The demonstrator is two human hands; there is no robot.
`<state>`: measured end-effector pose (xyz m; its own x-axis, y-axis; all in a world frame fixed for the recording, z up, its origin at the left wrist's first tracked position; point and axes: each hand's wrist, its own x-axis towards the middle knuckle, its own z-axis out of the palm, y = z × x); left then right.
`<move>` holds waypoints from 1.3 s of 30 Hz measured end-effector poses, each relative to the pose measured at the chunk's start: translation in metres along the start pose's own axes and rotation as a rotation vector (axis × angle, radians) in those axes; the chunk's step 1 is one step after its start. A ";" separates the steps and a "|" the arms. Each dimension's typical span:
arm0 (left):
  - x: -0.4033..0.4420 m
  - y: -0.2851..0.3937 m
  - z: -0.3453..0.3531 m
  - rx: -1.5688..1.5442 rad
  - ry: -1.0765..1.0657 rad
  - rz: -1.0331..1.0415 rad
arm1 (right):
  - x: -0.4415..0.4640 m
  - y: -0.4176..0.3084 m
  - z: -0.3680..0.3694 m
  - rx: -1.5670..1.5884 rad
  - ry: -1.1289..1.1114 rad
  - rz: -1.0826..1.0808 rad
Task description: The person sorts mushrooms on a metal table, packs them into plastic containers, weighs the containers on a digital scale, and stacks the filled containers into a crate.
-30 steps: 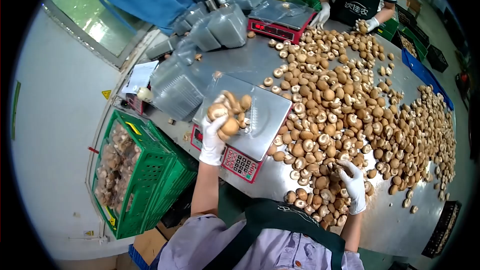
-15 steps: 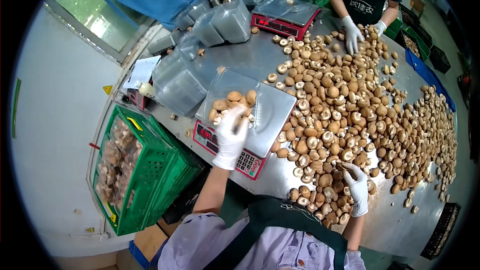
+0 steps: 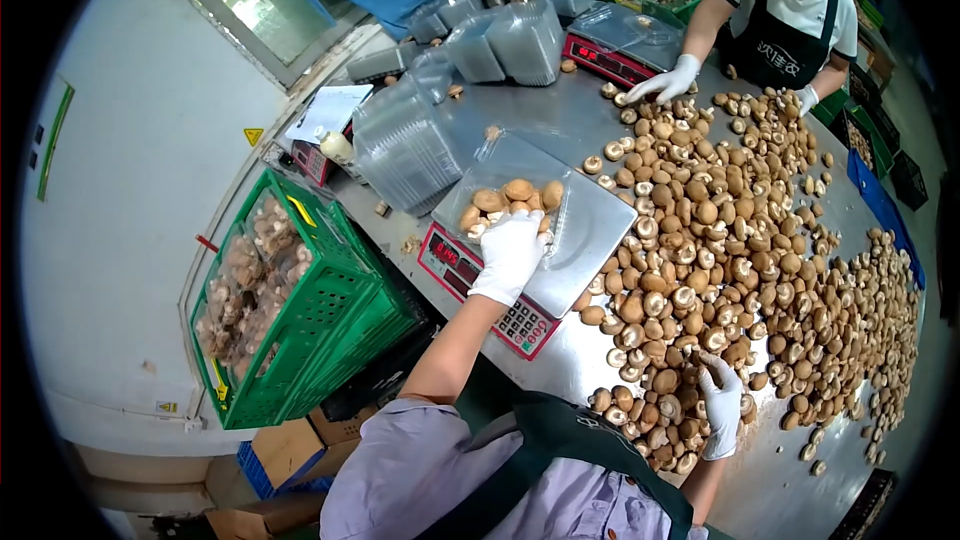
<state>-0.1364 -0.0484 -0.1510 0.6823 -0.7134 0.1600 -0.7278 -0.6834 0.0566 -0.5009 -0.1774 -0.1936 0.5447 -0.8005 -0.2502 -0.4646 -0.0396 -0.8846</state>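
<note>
My left hand (image 3: 512, 252), in a white glove, reaches over a clear plastic tray (image 3: 580, 202) on a red digital scale (image 3: 465, 270). Its fingers curl down onto shiitake mushrooms at the tray's near side, their tips partly hidden. Several brown shiitake mushrooms (image 3: 517, 190) lie along the tray's far side. At the near edge of the big mushroom pile (image 3: 700, 230), my gloved right hand (image 3: 720, 407) is closed, thumb and fingers bent round a shiitake mushroom that is mostly hidden.
Stacked clear trays (image 3: 405, 155) stand left of the scale, near a small bottle (image 3: 337, 148). A green crate (image 3: 330, 315) of bagged mushrooms is at the lower left. Across the table, a co-worker's gloved hand (image 3: 668, 82) rests near a second red scale (image 3: 610, 62).
The view has shifted, moving the scene rightward. My left hand, blurred before, now shows sharply low in the tray. The co-worker's hand has moved from the pile towards the second scale.
</note>
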 end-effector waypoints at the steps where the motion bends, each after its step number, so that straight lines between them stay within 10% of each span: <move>1: 0.001 -0.001 -0.001 -0.002 -0.001 0.005 | 0.000 0.000 0.001 0.000 0.004 0.002; 9: -0.019 0.017 -0.028 -0.701 0.392 -0.004 | -0.009 0.003 0.001 -0.035 0.089 -0.086; 14: -0.068 0.097 -0.002 -1.272 -0.229 0.194 | -0.011 -0.015 0.019 0.235 -0.094 -0.119; 21: -0.107 0.154 0.025 -1.291 -0.528 0.378 | -0.036 0.014 0.022 0.867 -0.086 -0.003; 27: -0.092 0.153 0.051 -0.825 -0.133 0.689 | -0.084 0.066 -0.008 1.591 0.075 -0.112; 33: -0.112 0.170 0.085 -0.242 -0.309 0.947 | -0.148 0.098 -0.044 1.381 0.493 -0.158; 39: -0.112 0.172 0.084 -0.273 -0.300 0.973 | -0.246 0.168 -0.089 0.732 1.308 0.362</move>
<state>-0.3323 -0.0995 -0.2424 -0.2422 -0.9702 0.0075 -0.9363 0.2358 0.2601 -0.7753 -0.0401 -0.2456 -0.6725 -0.6652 -0.3245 0.2136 0.2454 -0.9456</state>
